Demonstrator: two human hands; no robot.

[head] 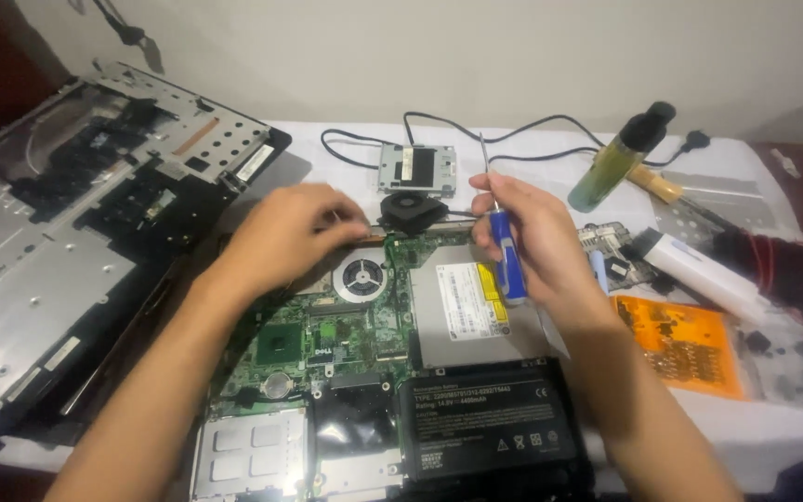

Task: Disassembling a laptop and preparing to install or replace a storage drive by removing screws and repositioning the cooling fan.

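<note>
An opened laptop base lies in front of me with its green motherboard [327, 339], round cooling fan [362, 277], silver optical drive [462, 302] and black battery [485, 423] exposed. My left hand [295, 232] rests on the board's far edge above the fan, fingers curled down at a part there. My right hand [527, 237] grips a blue-handled screwdriver [510, 260] with its thin shaft pointing up, over the optical drive. A small black loose fan [411, 209] sits just beyond the board between my hands.
A removed laptop cover [76, 232] leans at the left. At the back lie a silver drive caddy [417, 169] and black cable [550, 139]. At the right are a green spray bottle [620, 158], a white stick-like device [704, 270] and an orange sheet [685, 344].
</note>
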